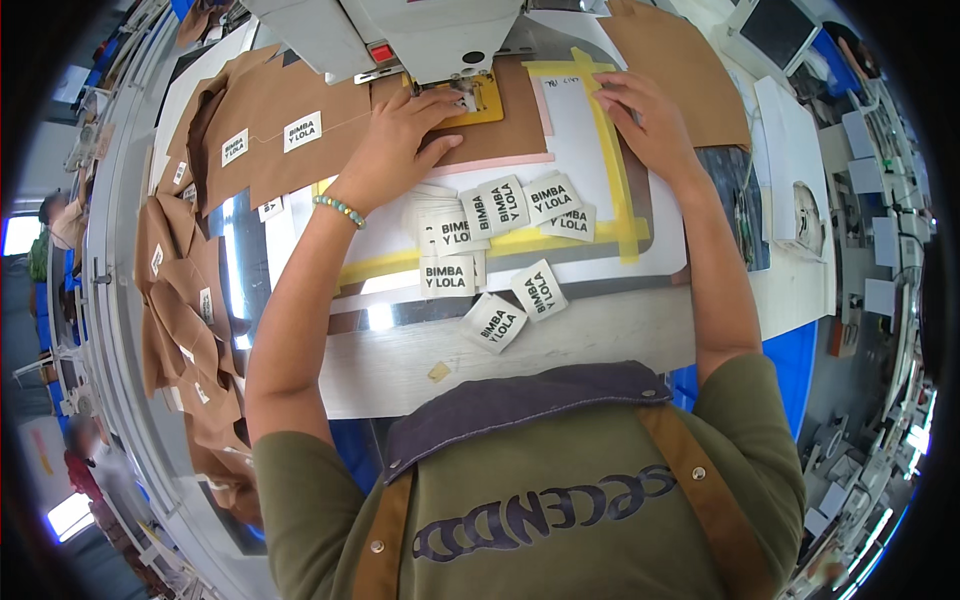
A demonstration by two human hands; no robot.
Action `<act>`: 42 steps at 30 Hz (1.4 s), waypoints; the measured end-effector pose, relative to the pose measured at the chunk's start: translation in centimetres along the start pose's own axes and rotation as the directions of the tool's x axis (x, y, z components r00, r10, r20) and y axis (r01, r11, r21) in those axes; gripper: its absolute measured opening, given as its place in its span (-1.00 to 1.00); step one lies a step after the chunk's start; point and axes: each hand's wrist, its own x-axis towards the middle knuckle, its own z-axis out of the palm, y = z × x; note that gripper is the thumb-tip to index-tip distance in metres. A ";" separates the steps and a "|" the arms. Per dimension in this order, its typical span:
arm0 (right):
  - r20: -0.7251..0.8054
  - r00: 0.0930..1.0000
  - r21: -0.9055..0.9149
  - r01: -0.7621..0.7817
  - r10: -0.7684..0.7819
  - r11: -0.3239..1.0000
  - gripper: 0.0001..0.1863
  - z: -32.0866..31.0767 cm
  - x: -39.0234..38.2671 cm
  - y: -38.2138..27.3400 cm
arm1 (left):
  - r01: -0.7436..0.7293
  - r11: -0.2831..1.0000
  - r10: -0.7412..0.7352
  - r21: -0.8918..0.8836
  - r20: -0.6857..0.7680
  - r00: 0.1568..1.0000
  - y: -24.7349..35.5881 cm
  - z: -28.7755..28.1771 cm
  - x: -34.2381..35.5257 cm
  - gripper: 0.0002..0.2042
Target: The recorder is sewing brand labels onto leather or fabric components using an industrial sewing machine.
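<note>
My left hand (405, 138) lies with fingers stretched over the brown fabric panel (505, 143) and the near-left edge of a yellow plate (487, 108) under the sewing machine head (430, 35). Its thumb is spread apart, and nothing shows gripped in it. Further right, my right hand (648, 125) has its fingers apart, the tips at a strip of yellow tape (607, 150) on the white template board (580, 112). Between my forearms, several white fabric labels (495, 205) with dark print lie in an overlapping pile. Two more labels (540, 290) rest nearer me.
Brown pieces (280, 85) with labels on them, joined by a thread, spread left of the machine. More brown pieces (190, 300) hang in a heap at the table's left edge. Another brown panel (680, 70) lies at the far right, near a white box (795, 170).
</note>
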 end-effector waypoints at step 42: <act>0.194 0.940 -0.194 0.318 -0.282 0.928 -0.70 0.5 0.0 -9.4 | -0.099 0.982 0.132 0.163 -0.211 0.969 -0.5 -0.2 -2.4 -0.84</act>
